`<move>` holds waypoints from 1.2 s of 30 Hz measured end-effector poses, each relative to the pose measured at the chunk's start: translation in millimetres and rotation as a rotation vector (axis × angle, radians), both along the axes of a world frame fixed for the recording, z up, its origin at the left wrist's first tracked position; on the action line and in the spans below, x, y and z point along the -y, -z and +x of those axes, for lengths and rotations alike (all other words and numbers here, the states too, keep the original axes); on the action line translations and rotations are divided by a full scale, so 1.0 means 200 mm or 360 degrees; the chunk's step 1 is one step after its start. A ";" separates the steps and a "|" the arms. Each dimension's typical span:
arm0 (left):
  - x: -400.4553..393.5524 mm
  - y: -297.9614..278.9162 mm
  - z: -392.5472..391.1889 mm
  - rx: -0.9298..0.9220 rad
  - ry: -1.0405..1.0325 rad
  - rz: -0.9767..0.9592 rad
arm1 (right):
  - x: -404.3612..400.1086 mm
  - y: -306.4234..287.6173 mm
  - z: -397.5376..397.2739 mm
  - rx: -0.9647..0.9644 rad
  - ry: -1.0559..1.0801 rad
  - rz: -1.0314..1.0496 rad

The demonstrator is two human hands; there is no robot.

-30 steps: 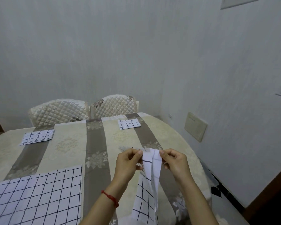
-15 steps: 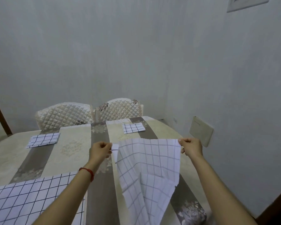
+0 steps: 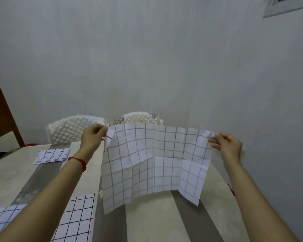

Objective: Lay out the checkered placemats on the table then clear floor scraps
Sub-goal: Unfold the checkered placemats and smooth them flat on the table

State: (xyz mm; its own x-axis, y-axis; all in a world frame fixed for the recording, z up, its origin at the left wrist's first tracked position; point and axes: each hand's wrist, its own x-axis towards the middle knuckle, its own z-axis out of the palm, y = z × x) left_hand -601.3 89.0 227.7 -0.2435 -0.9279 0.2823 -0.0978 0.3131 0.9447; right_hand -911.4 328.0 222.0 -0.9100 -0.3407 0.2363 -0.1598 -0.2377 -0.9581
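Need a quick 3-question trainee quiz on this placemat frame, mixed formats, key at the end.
1. True or false: the unfolded placemat lies flat on the table.
2. Which holds its top corners?
A. left hand only
B. right hand only
C. both hands
3. Fill in: the folded placemat lies on the table, in front of the quilted ____.

Key
1. False: it hangs in the air, creased, above the table.
2. C: each hand pinches one top corner.
3. chair
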 end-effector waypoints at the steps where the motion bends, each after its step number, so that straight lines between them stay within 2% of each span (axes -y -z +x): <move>1: -0.02 -0.02 0.03 -0.0025 0.0016 -0.0047 | -0.03 0.01 0.01 -0.0003 -0.0008 -0.0057; 6: -0.18 0.13 0.20 0.0008 0.0096 -0.0107 | -0.23 0.23 0.06 0.0241 -0.0012 -0.0243; 9: -0.30 0.32 0.28 0.0168 0.0153 -0.0091 | -0.34 0.43 0.09 0.0470 0.0074 -0.0251; 14: -0.53 0.65 0.36 0.0408 0.0215 0.0071 | -0.46 0.74 0.10 0.0614 0.0183 -0.0018; 18: -0.64 0.95 0.40 0.0624 0.0304 0.0278 | -0.52 0.96 0.05 0.0646 0.0186 0.0309; 22: -0.75 1.09 0.37 0.0741 0.0269 0.0341 | -0.57 1.11 0.05 0.0445 0.0177 0.0755; 29: -0.84 1.23 0.31 0.0946 0.0235 0.0478 | -0.60 1.30 0.05 0.0244 0.0202 0.1343; 32: -0.84 1.27 0.27 0.1001 0.0061 0.0491 | -0.56 1.33 0.04 -0.0071 0.0183 0.1561; 36: -0.83 1.32 0.15 0.1059 -0.0120 0.0545 | -0.46 1.38 0.07 -0.0530 -0.0144 0.1683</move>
